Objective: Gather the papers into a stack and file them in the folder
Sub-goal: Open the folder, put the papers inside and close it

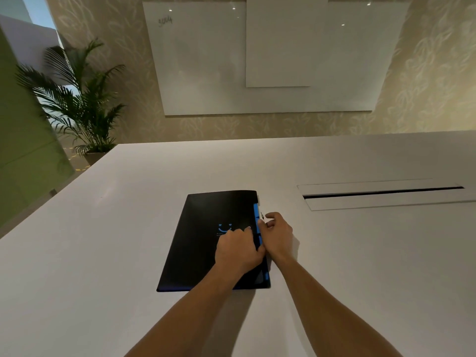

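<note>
The closed dark folder [216, 238] is pinned flat to the surface [103, 240] by the left hand [238, 251], fingers curled at its open edge, while the right hand [277, 234] pinches that edge in a narrow grip, apparently to fasten it.

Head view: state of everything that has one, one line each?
folder: closed, flat on the table, blue strip showing along its right edge.
papers: none loose in view; cannot tell whether any are inside.
left hand: resting on the cover, near the right edge.
right hand: fingers curled at the folder's right edge; grip unclear.
cable slot: open a crack.
whiteboard: nearly blank, faint scribble top left.
</note>
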`<state>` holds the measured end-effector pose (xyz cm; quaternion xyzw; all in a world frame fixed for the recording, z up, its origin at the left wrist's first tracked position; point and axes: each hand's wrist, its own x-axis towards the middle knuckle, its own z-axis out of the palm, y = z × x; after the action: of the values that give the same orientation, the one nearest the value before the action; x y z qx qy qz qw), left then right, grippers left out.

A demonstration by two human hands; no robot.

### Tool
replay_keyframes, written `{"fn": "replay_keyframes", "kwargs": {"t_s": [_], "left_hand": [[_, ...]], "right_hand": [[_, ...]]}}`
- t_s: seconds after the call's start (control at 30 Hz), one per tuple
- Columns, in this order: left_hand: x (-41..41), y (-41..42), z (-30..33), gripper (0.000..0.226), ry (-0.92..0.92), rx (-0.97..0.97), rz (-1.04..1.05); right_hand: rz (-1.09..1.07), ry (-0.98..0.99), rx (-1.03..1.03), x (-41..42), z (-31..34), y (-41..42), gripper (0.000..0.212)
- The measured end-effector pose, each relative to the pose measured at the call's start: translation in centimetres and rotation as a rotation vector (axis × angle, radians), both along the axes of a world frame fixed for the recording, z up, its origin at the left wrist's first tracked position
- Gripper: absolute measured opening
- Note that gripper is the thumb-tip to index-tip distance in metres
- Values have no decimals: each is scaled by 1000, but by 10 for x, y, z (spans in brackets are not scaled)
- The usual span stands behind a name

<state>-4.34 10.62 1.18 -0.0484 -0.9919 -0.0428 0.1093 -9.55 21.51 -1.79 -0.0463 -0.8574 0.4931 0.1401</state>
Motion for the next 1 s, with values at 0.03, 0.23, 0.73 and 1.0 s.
{"fn": "replay_keyframes", "kwargs": {"t_s": [0.03, 0.23, 0.73, 1.0], "left_hand": [[2, 0, -4, 52, 23, 1, 5], [-2, -17, -26, 32, 140, 173, -39], [-17, -29, -43, 54, -159, 141, -133], [-17, -29, -40, 53, -180, 151, -126]], "right_hand": [[11, 4, 40, 1, -1, 1, 26], [163, 115, 370, 11, -2, -1, 24], [233, 45, 803, 24, -4, -12, 40], [247, -4, 822, 25, 1, -15, 41]]}}
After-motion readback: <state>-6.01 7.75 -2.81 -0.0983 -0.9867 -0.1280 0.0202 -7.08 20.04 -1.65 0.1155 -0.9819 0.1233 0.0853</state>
